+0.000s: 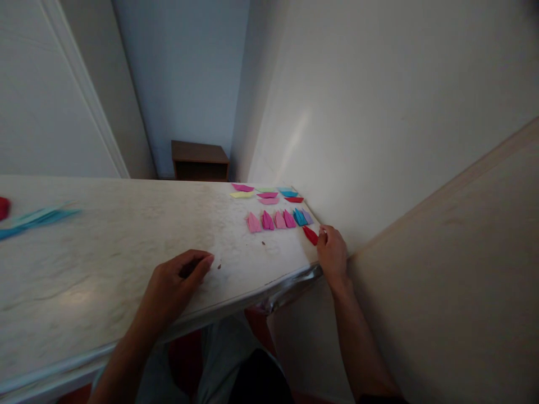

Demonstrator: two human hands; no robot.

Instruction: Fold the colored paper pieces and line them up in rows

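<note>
My right hand [332, 252] is at the table's right end by the wall, with its fingers closed at the edge of a red folded paper piece [310, 235]. Just beyond that piece stands a row of small folded papers: light pink [253, 223], magenta [267, 220], blue [300, 217] and lavender [307, 216]. Behind the row lie flat, boat-shaped folded papers, among them a yellow one [242, 195] and a red one [293, 200]. My left hand [179, 280] rests on the table's near side, thumb and fingertips together, with nothing visible in it.
On the pale, stained table [138, 241], blue paper strips [37, 219] and a red object [4, 207] lie at the far left. A white wall [357, 112] borders the right end. A brown wooden cabinet [200, 152] stands beyond the far edge.
</note>
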